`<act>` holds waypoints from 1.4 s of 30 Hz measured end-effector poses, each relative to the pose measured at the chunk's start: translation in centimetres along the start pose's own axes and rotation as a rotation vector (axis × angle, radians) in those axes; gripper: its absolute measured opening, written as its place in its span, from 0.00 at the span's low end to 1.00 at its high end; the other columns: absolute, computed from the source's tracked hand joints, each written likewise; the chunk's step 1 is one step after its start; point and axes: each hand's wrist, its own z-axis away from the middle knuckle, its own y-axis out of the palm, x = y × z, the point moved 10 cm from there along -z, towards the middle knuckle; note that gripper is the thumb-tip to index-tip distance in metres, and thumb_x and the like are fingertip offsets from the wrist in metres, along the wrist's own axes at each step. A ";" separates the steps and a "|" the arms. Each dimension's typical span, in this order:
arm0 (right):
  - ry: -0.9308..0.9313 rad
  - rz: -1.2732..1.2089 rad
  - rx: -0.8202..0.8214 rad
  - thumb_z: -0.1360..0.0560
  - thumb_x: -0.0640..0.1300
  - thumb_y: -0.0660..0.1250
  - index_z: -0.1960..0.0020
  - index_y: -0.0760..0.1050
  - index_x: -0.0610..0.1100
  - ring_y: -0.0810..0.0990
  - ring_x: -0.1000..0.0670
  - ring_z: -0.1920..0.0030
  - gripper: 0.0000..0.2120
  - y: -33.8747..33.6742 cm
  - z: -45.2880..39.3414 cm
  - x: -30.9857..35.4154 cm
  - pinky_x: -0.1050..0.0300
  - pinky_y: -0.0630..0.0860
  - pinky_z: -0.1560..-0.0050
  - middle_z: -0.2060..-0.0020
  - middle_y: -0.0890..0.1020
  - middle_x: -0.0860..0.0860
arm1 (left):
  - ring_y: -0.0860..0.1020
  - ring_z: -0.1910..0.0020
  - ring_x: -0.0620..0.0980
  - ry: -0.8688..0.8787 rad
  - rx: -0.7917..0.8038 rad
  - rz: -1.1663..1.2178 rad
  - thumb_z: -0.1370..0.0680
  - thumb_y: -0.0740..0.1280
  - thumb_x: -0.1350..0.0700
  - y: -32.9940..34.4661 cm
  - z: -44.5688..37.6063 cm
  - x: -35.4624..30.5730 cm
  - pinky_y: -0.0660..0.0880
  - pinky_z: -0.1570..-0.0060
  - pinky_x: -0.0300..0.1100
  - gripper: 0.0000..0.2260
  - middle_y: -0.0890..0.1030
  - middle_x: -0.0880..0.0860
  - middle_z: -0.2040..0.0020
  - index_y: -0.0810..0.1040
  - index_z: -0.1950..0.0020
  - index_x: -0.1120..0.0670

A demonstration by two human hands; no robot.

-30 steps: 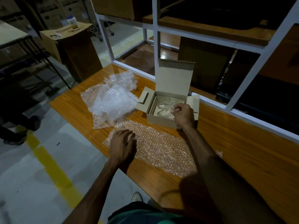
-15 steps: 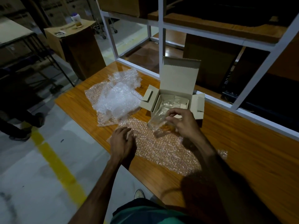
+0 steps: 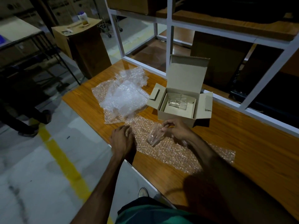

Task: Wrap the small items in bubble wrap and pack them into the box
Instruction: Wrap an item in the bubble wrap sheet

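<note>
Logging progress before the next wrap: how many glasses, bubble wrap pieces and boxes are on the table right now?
Glasses: 2, one in the right hand at, one in the box at.
Bubble wrap: 2, a flat sheet and a crumpled pile; how many sheets are in the pile cannot be told.
Boxes: 1, open.
Total: 5.

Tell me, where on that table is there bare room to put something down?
The orange wooden table is bare right of the open cardboard box, beyond the flat bubble wrap sheet. Left of the box it is crowded: crumpled bubble wrap pile and both hands.
</note>
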 end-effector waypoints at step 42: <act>0.012 0.021 -0.014 0.19 0.37 0.71 0.48 0.83 0.42 0.82 0.60 0.65 0.03 2.9 -4.2 -0.3 0.64 0.75 0.67 0.55 0.86 0.48 | 0.85 0.54 0.50 -0.143 0.349 0.672 0.17 0.69 0.56 -1.9 -2.5 -5.8 0.79 0.56 0.42 0.09 0.86 0.55 0.54 0.84 0.51 0.61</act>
